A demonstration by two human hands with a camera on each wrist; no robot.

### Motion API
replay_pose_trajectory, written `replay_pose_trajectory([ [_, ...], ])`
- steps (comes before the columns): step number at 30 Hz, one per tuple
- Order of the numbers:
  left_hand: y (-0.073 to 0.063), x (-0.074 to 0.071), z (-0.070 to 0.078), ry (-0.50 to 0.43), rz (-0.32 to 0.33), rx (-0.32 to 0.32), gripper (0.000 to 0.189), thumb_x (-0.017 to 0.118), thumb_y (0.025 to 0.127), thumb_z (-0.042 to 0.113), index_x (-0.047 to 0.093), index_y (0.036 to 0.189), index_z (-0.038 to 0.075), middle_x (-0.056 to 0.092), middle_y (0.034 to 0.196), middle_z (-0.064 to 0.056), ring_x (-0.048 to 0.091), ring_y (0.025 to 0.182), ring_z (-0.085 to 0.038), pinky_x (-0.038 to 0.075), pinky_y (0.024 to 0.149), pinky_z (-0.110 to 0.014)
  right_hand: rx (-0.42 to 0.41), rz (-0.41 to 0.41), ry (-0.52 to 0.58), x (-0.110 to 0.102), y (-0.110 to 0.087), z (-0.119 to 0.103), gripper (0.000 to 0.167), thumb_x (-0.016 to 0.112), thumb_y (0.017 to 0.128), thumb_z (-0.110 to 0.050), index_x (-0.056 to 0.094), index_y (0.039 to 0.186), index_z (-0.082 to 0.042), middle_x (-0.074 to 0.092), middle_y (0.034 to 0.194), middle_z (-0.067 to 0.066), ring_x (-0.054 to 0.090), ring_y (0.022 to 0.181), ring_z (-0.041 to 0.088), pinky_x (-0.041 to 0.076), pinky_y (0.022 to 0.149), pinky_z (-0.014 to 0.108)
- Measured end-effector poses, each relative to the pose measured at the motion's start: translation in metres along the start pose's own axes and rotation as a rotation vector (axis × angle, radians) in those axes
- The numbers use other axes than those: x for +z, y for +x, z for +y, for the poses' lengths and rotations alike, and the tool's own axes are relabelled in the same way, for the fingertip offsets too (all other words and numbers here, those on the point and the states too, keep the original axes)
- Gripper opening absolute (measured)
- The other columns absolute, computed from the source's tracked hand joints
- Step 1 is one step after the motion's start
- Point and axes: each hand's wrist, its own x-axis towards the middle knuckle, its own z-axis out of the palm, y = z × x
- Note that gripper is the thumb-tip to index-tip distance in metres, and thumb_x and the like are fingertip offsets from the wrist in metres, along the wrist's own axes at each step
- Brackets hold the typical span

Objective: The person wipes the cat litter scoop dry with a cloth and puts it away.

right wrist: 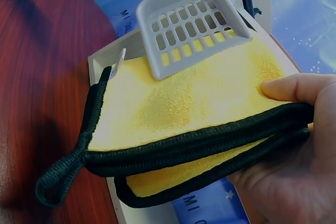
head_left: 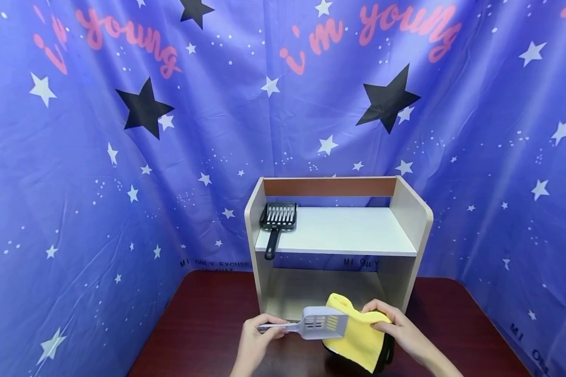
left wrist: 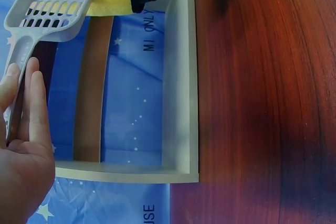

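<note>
A light grey slotted litter scoop [head_left: 322,323] is held by its handle in my left hand [head_left: 257,337], thumb on one side and fingers on the other. Its slotted end overlaps a folded yellow cloth [head_left: 358,340] with dark edging. My right hand [head_left: 398,327] pinches that cloth at its right side, thumb on top. From the right wrist view, the cloth [right wrist: 173,108] shows folded layers, a dark hanging loop [right wrist: 60,182] and a small white tag [right wrist: 119,62]. The scoop's front edge lies right at the cloth's yellow face there.
Behind the hands stands a two-level shelf unit [head_left: 335,230] with pale side panels. A black slotted scoop [head_left: 279,222] lies at the left of its upper board, handle sticking out over the front edge. Beneath is a dark red wooden table [head_left: 193,324]; a blue-purple starred curtain [head_left: 207,131] surrounds it.
</note>
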Motion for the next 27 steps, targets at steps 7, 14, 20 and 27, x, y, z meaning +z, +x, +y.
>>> replay_pose_trajectory([
  [7, 0.001, 0.004, 0.000, -0.078, 0.086, -0.046, 0.018, 0.070, 0.085, -0.005, 0.065, 0.093, -0.020, 0.071, 0.092, -0.030, 0.072, 0.077, -0.005, 0.063, 0.070, -0.027, -0.004, 0.171, -0.044, 0.003, -0.006, 0.006, 0.019, 0.048, 0.098, 0.004, 0.054, 0.117, 0.005, 0.061, 0.107, -0.014, 0.061, 0.088, 0.000, 0.055, 0.069, 0.023],
  [14, 0.003, 0.008, -0.001, -0.157, 0.150, -0.061, 0.023, 0.068, 0.087, -0.006, 0.061, 0.097, -0.026, 0.075, 0.093, -0.017, 0.074, 0.078, -0.009, 0.063, 0.072, -0.030, 0.040, 0.213, -0.018, 0.006, -0.005, 0.011, 0.021, 0.049, 0.099, 0.001, 0.054, 0.119, 0.004, 0.062, 0.106, -0.015, 0.061, 0.088, 0.000, 0.054, 0.073, 0.020],
  [20, 0.003, 0.014, -0.001, -0.195, 0.222, -0.041, 0.026, 0.067, 0.088, -0.006, 0.059, 0.100, -0.027, 0.075, 0.091, -0.009, 0.073, 0.078, -0.007, 0.063, 0.071, -0.027, 0.053, 0.237, -0.001, 0.009, -0.002, 0.015, 0.022, 0.050, 0.099, 0.001, 0.055, 0.120, 0.000, 0.063, 0.104, -0.016, 0.060, 0.088, -0.001, 0.053, 0.074, 0.018],
  [27, -0.001, 0.024, -0.002, -0.254, 0.205, -0.096, 0.033, 0.065, 0.091, -0.003, 0.053, 0.109, -0.028, 0.074, 0.089, 0.004, 0.073, 0.081, -0.008, 0.063, 0.075, -0.028, 0.079, 0.276, 0.053, 0.016, 0.005, 0.013, 0.022, 0.050, 0.100, -0.002, 0.055, 0.122, -0.003, 0.065, 0.101, -0.012, 0.065, 0.084, 0.003, 0.056, 0.072, 0.021],
])
